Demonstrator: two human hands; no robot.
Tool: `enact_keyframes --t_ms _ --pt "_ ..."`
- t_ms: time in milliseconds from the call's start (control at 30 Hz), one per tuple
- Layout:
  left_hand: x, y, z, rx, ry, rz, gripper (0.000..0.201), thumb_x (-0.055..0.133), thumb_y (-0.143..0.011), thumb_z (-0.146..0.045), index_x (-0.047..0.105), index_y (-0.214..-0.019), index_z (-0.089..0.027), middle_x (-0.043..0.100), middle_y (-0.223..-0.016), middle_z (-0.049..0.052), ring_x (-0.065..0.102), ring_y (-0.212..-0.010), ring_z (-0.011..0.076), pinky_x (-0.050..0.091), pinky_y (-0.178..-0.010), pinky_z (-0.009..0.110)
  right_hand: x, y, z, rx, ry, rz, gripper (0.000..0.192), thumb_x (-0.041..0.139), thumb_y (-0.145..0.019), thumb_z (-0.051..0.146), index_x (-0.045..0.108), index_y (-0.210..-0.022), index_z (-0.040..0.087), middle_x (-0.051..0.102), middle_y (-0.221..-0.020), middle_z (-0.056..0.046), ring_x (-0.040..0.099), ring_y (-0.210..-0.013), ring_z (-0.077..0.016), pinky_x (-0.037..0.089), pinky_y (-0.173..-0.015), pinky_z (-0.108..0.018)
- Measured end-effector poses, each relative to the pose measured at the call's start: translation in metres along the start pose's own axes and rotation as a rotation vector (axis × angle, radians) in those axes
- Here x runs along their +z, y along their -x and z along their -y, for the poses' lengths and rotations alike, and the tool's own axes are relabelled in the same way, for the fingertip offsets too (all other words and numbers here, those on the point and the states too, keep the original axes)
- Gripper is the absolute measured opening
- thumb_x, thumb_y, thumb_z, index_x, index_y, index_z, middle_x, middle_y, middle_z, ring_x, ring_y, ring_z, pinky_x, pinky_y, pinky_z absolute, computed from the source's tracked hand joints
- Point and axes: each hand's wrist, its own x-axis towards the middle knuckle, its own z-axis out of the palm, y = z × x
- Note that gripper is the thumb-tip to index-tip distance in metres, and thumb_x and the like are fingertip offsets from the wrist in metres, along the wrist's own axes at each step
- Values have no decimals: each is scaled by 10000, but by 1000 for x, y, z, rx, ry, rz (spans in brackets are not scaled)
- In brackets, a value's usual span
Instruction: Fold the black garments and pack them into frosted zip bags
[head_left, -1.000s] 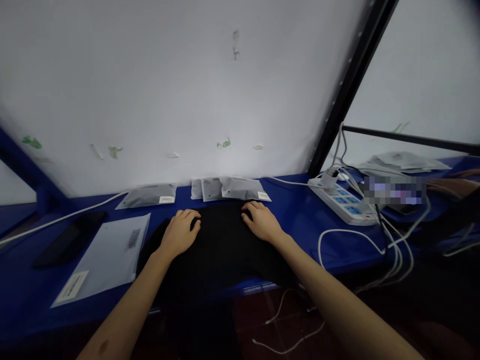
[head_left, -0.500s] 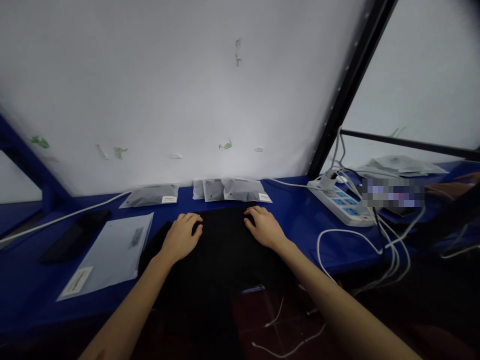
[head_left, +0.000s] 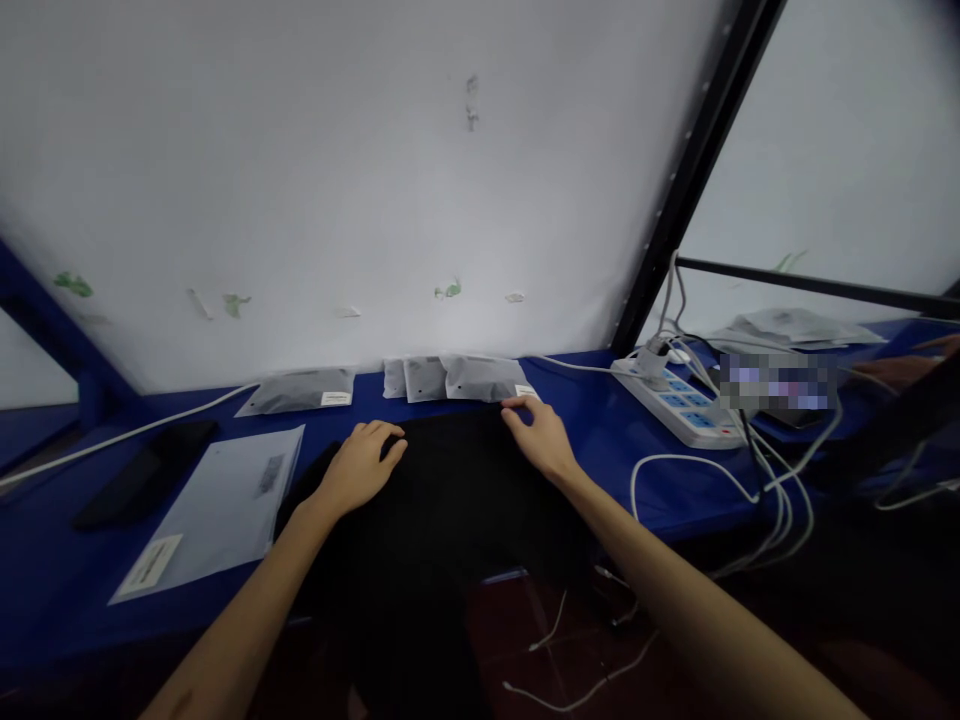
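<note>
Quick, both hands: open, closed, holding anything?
Left hand: open, palm down on the black cloth, holding nothing.
Right hand: open, fingers at the cloth's far edge; a pinch cannot be told.

Two bare hands, left hand [head_left: 358, 466] and right hand [head_left: 541, 437], rest flat on a black garment [head_left: 450, 500] (draped over a blue table [head_left: 592, 425]) near grey packets [head_left: 450, 378].

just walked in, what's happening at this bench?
A person has both hands on a black garment spread over a blue table, its near part hanging off the edge. The left hand lies flat on it; the right hand is at its far edge, beside the grey packets along the wall.
</note>
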Motion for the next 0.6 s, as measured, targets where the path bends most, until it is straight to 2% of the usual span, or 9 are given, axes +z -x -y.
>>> enact_keyframes --t_ms 67,133,233,333,500,600 --pt "-4 -10 3 -62 -10 -11 324 406 -972 -372 654 -1097 -205 676 -1124 72 588 -1065 251 459 -964 400 -3 -11 -6 112 -4 -39 274 515 -881 348 679 -1051 208 718 -1092 -71 644 -1043 -221 465 -946 -348" --pt "-6 -20 8 -128 -53 -20 329 410 -964 -356 666 -1083 -187 679 -1088 95 601 -1053 261 466 -946 400 -4 -22 -12 175 96 14 308 549 -848 368 691 -1064 200 722 -1070 -89 657 -1021 -246 479 -910 -366" --pt "-4 -32 14 -175 -93 10 262 530 -900 -356 701 -986 -178 689 -992 117 618 -1016 295 475 -911 421 0 -32 -16 203 206 88 292 591 -808 395 734 -987 213 730 -1034 -107 656 -1036 -312 470 -901 -435" --pt "-2 -37 20 -192 -91 32 143 623 -831 -305 708 -896 -211 699 -917 88 634 -974 292 482 -871 405 5 -37 -17 213 194 78 237 620 -783 394 749 -887 226 739 -993 -107 648 -1041 -347 445 -913 -492" --pt "1 -44 27 -233 0 -13 74 637 -804 -240 679 -864 -232 719 -904 42 668 -913 237 488 -841 349 10 -43 -19 209 87 70 167 606 -798 359 708 -854 239 752 -929 -35 684 -933 -244 480 -857 -376" --pt "0 -49 30 -284 77 -74 106 610 -820 -238 667 -908 -224 726 -902 42 687 -878 217 504 -820 333 12 -44 -21 171 -21 -13 187 591 -820 375 680 -892 227 750 -931 -33 690 -910 -211 485 -845 -331"
